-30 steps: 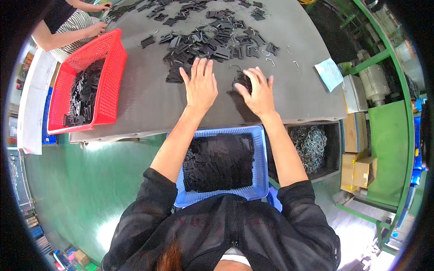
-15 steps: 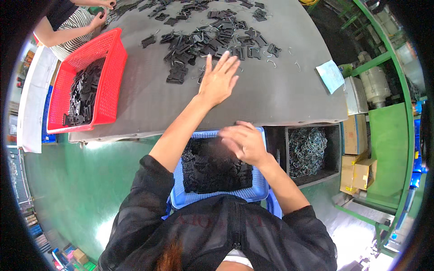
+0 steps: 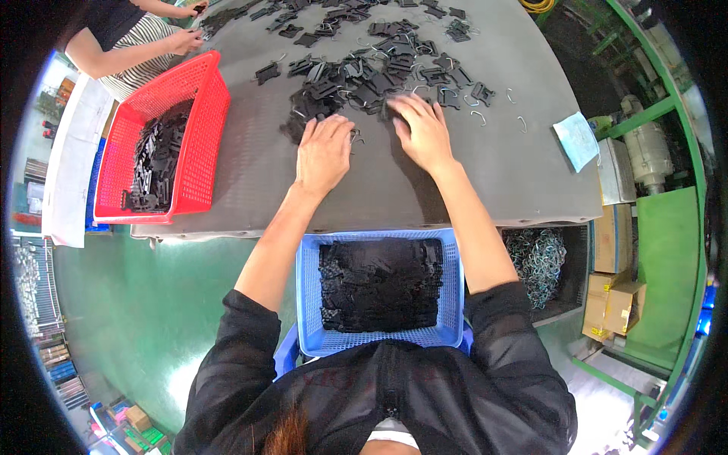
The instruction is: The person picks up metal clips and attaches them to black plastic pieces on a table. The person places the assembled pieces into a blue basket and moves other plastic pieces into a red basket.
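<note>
Head — flat black pieces (image 3: 366,80), curved hooks (image 3: 483,118)

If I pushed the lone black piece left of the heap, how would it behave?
The black piece lies flat, so it would likely slide, not roll. Its straight edges suggest stiffness. Looking smaller than the left hand, it's probably light.

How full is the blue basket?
Not empty: in the blue basket, black pieces cover most of the base. I cannot tell how deep they lie.
</note>
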A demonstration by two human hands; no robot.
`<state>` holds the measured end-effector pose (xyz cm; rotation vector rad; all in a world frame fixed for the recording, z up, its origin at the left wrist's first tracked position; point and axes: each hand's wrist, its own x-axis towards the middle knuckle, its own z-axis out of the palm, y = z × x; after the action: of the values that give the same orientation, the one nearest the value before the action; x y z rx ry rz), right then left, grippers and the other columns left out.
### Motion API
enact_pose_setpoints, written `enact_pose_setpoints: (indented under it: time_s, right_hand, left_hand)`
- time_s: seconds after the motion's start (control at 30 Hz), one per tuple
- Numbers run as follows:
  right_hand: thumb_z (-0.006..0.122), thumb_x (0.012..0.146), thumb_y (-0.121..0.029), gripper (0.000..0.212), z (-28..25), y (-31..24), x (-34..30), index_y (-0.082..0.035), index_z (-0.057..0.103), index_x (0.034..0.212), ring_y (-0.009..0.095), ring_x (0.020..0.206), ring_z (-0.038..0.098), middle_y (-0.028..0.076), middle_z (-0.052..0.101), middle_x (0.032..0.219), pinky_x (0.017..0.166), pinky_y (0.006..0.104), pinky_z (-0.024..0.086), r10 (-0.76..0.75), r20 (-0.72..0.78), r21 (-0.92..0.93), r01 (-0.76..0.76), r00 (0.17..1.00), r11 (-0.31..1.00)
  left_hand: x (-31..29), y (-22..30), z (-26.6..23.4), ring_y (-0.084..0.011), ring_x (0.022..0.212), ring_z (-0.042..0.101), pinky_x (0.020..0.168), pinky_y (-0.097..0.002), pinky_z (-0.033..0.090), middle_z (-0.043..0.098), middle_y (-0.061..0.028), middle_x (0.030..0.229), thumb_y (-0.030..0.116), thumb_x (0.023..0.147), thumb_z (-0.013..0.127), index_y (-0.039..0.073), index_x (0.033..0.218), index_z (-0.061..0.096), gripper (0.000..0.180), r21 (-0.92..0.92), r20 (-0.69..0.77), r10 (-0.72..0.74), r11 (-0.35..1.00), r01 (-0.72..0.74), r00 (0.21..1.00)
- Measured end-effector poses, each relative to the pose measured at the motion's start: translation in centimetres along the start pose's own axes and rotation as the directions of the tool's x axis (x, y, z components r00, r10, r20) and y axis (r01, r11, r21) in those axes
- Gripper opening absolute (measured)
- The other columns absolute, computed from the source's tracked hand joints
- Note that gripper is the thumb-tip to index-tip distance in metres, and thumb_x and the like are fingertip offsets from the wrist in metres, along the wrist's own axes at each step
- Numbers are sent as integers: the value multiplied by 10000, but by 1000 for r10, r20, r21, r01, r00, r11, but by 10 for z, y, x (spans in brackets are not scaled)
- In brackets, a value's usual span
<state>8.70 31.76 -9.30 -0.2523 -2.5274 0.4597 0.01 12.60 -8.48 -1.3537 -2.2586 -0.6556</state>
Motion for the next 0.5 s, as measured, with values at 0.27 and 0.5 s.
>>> enact_pose_setpoints:
  time_s: [0.27, 0.5]
  right_hand:
    - [573, 869, -183, 224, -42, 3, -32, -102, 645, 1065, 264, 1131, 529, 88, 595, 1171, 992, 406, 376, 14, -107, 72, -6, 994, 997]
    - [577, 871, -206, 224, -27, 15, -21, -91, 643, 1052, 267, 1047, 564, 87, 623, 1087, 909, 365, 439, 182, -206, 247, -129, 961, 960]
  left_hand:
    - [29, 39, 22, -233, 1067, 503, 874, -387, 407, 578, -55, 1154, 201, 841, 570, 46, 1094, 596, 298, 74, 2, 42, 996, -42, 999]
    - [48, 53, 42, -261, 1142, 418, 899, -441, 372, 501, -60, 1198, 250, 855, 549, 39, 1165, 532, 376, 207, 135, -106, 975, 77, 985]
